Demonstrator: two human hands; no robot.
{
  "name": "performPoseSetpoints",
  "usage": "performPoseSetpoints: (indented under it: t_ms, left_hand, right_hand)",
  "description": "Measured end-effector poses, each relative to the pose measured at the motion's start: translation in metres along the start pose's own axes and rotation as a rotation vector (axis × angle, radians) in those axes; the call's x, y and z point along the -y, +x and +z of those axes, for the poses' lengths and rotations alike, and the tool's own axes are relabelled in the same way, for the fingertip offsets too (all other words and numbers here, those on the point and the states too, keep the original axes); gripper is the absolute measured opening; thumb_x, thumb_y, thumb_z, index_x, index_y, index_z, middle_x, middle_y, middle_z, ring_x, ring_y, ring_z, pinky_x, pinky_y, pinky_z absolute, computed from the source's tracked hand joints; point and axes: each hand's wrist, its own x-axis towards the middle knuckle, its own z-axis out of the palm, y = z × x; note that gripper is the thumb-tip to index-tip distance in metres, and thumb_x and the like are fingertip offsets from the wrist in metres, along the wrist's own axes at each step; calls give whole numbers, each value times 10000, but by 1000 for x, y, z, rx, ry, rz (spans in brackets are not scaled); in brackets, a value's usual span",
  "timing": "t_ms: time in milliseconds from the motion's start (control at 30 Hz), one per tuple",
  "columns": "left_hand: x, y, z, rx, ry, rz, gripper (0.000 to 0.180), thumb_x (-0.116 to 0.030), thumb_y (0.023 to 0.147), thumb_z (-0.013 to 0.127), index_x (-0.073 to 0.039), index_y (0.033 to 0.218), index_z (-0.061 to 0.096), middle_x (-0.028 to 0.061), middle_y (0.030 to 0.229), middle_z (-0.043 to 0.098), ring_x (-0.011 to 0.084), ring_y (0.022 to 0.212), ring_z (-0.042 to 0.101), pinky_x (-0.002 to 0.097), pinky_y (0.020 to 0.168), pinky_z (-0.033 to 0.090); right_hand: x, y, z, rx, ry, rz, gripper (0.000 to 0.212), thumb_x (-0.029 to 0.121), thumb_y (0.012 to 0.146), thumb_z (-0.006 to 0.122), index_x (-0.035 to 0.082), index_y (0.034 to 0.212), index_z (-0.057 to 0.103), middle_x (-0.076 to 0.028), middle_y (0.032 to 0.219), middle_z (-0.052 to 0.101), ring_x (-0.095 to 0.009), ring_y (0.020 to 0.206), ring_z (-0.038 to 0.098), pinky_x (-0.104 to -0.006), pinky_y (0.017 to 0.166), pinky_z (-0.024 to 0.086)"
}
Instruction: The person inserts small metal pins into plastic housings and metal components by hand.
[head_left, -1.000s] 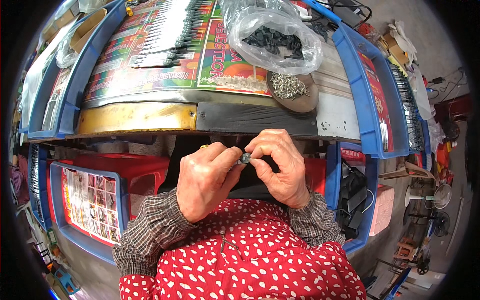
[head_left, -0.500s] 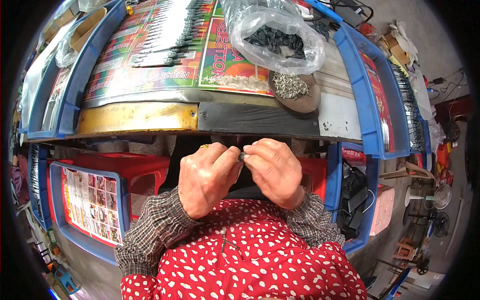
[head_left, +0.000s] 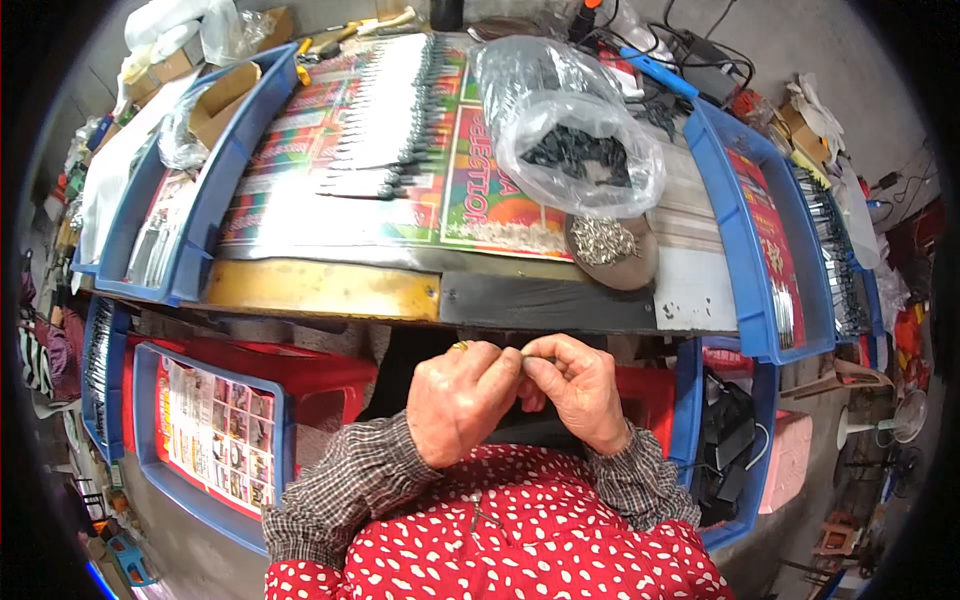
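Piece (head_left: 526,357), small and mostly hidden, sits pinched between both hands (head_left: 463,400) (head_left: 580,396).

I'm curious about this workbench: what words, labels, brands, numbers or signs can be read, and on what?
Multicoloured printed sheet on the workbench: large capitals, partly legible; wording not copied.
Red printed sheet in the right-hand blue plastic tray: lettering too blurred to read.
Picture-covered sheet in the lower-left blue plastic tray: print too small to read.
Bare left hand and bare right hand: no lettering visible.
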Motion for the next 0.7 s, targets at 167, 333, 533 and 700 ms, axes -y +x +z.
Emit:
performPoseSetpoints:
  t_ms: [167,333,533,700]
  left_hand:
    - [5,3,-5,-11,44,63,322,-66,666,701,-34,960,574,59,760,536,216,631,586,333,525,494]
    - [27,20,-29,43,95,48,293,-67,723,706,-49,988,582,84,758,543,239,630,592,351,530,484]
    - [108,44,-60,-83,309,-90,236,-10,753,604,-81,977,581,129,799,596,338,753,609,428,632,503]
    - [153,67,-78,-32,308,-119,272,23,749,612,-61,1006,579,134,864,592,354,781,606,431,667,498]
  right_hand:
    - [2,2,2,-27,-20,-110,169,87,936,606,-41,1046,599,-40,768,650,-64,649,605,-211,586,513]
    - [8,14,-7,-192,-172,-296,250,34,871,670,-28,1103,601,-51,807,655,-82,661,611,-234,605,504]
    - [11,25,-17,-233,-214,-300,201,25,879,652,-28,1071,620,-62,811,655,-90,667,620,-227,582,502]
    - [9,25,-17,-241,-242,-322,163,15,882,643,-36,1036,631,-67,829,656,-84,663,614,-222,567,498]
